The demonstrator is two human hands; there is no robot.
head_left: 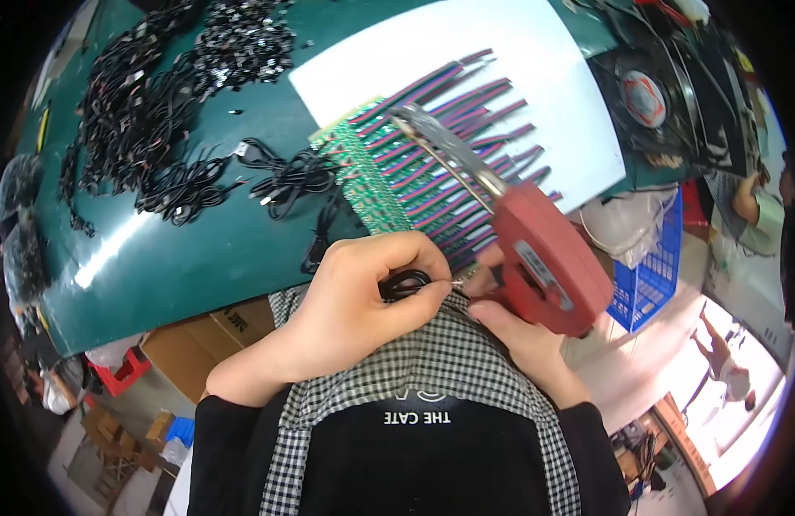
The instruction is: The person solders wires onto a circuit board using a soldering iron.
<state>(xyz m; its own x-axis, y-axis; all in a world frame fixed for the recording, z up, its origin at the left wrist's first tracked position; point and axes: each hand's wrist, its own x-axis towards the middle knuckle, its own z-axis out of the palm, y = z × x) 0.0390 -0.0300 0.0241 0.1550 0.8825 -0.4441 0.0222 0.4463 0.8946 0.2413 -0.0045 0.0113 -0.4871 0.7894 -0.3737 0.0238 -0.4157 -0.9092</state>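
My left hand [354, 292] is closed with thumb and fingertips pinched together around a looped black cable [404, 284]. A thin cable end shows between its fingertips and those of my right hand [522, 340]. The right hand is closed on a red soldering gun [552, 258], whose metal tip slants away to the upper left. Beneath that tip lies a panel of green circuit boards [371, 185], with rows of multicoloured ribbon wires [440, 86] running out to the right. My right fingers partly hide behind the gun's body.
The boards rest on a white sheet [535, 52] over a green table [217, 249]. Bundles of black cables [182, 193] and a heap of small dark parts [242, 43] lie to the left. A black fan [647, 99] and a blue crate [651, 275] stand to the right.
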